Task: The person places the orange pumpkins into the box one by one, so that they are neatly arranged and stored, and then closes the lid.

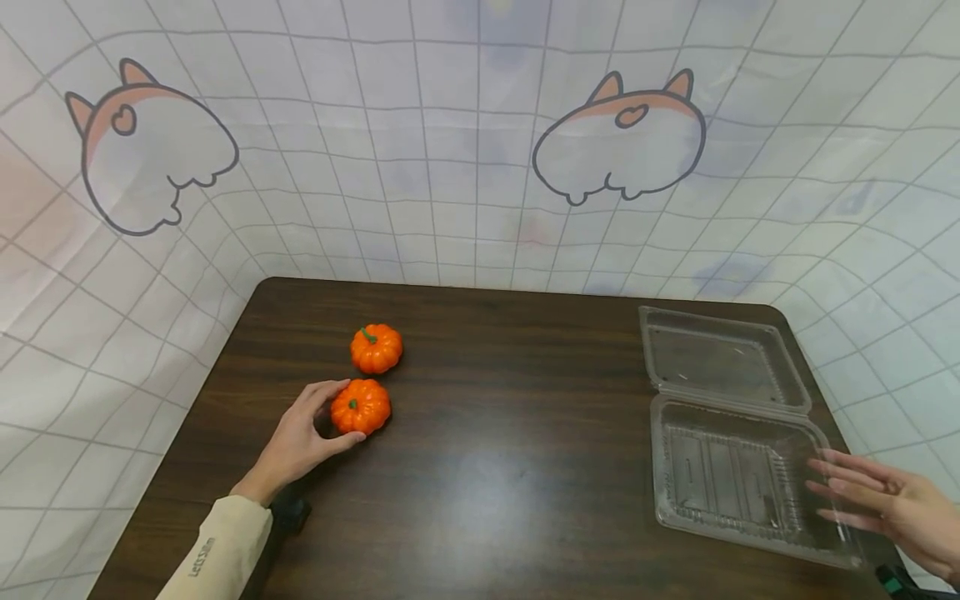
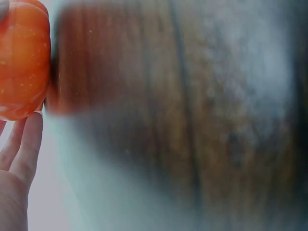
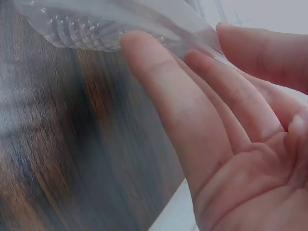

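Two small orange pumpkins with green stems are on the left part of the dark table. My left hand pinches the near pumpkin between thumb and fingers. In the left wrist view this pumpkin fills the upper left corner. Just behind it is the far pumpkin. At the right, my right hand is at the side rim of a clear plastic clamshell container. In the right wrist view the container's rim passes between the thumb and the other fingers, which lie under the ribbed tray.
The container's lid lies opened back, toward the table's far right corner. Behind the dark wooden table hangs a white gridded curtain printed with cartoon animals; it also runs along both sides.
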`<state>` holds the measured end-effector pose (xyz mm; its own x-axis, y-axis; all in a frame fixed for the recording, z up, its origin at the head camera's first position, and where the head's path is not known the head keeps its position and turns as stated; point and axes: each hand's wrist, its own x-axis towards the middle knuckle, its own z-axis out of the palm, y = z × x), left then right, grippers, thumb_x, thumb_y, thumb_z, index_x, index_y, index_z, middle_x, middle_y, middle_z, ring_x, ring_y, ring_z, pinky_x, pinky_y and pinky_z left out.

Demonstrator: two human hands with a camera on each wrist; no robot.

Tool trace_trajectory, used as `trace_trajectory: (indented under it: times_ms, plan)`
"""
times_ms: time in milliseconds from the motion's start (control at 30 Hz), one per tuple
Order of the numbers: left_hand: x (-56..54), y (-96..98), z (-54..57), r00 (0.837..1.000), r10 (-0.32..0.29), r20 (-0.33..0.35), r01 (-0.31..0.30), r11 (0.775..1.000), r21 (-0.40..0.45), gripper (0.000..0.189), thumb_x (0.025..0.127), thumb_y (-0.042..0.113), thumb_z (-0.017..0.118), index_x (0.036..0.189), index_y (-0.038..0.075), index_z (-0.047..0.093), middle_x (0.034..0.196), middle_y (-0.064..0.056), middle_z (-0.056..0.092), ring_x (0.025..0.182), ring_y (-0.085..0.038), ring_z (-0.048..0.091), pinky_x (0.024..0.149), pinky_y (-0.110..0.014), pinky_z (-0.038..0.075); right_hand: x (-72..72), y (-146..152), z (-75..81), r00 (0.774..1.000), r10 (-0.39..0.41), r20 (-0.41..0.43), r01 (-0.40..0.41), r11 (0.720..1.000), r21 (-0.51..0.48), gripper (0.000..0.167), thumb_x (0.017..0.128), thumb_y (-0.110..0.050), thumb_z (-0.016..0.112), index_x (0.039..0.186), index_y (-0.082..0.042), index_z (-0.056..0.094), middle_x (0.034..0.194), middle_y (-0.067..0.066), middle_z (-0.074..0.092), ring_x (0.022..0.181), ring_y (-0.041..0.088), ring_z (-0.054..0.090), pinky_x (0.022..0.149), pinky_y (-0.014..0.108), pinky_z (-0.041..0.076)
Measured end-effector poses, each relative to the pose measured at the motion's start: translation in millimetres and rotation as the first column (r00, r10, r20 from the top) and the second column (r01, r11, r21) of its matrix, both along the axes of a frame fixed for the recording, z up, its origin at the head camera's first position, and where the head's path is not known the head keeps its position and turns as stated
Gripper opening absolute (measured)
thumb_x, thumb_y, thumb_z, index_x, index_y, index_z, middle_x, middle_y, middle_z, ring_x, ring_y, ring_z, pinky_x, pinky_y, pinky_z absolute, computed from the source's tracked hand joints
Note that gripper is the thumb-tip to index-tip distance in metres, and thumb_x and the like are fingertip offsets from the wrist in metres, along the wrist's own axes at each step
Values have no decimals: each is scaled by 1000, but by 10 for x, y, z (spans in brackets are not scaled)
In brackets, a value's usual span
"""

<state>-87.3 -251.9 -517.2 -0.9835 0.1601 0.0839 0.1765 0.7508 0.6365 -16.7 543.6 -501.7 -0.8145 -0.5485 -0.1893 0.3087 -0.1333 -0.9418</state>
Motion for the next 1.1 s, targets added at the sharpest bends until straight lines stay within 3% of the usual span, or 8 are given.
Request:
trace_trajectory:
  times_ms: [100, 200, 333, 467, 767, 933, 1100]
  plan:
    - [-1, -11, -4, 1000, 4, -5, -4, 1000, 9, 81, 80, 38, 90, 148, 14, 53, 143, -11, 55, 123, -29, 60, 100, -50, 57, 22, -73, 24, 998, -62, 6, 61, 994, 93, 62, 109, 8, 28, 137, -41, 53, 140, -24, 63, 120, 2, 70, 92, 31, 63]
    - [10, -28, -2, 1000, 12, -7, -12, 999, 34, 80, 79, 37, 91, 146, 15, 55, 140, -9, 56, 121, -26, 60, 97, -36, 57, 36, -162, 44, 991, -131, 2, 128, 968, 216, 58, 109, 5, 34, 131, -44, 56, 133, -27, 66, 113, 1, 72, 88, 32, 64]
    - [40, -47, 8, 1000, 26, -2, -26, 998, 65, 80, 77, 38, 92, 145, 16, 56, 138, -7, 58, 115, -22, 60, 93, -20, 54, 37, -267, 49, 991, -136, -3, 133, 961, 242, 58, 109, 5, 35, 130, -44, 58, 131, -26, 67, 112, 0, 72, 87, 30, 64]
    - [68, -50, 31, 999, 37, -3, -37, 997, 73, 79, 76, 38, 93, 143, 17, 58, 136, -6, 59, 110, -20, 60, 91, -21, 56, 24, -366, 51, 994, -111, -20, 112, 969, 219, 58, 109, 6, 35, 133, -43, 56, 134, -25, 66, 114, 1, 72, 89, 28, 63]
    - [71, -25, 118, 999, 35, -8, -34, 995, 97, 77, 76, 38, 93, 143, 19, 59, 137, -5, 59, 111, -18, 60, 92, -22, 57, -34, -582, 126, 984, -177, -27, 178, 944, 277, 51, 109, 2, 42, 129, -42, 55, 131, -23, 69, 113, 5, 73, 89, 31, 63]
    - [71, -3, 178, 1000, 30, -10, -28, 993, 118, 76, 76, 37, 93, 142, 20, 60, 137, -4, 59, 111, -15, 59, 92, -21, 57, -85, -696, 162, 981, -191, -39, 193, 925, 327, 44, 109, -1, 44, 139, -34, 50, 131, -25, 68, 113, 3, 73, 89, 31, 63]
    - [57, 34, 248, 1000, 14, -19, -11, 990, 143, 76, 76, 36, 93, 143, 20, 59, 138, -3, 59, 113, -13, 58, 94, -21, 57, -113, -789, 189, 976, -214, -40, 216, 928, 305, 43, 109, 0, 44, 141, -27, 50, 130, -22, 70, 112, 5, 74, 88, 31, 64]
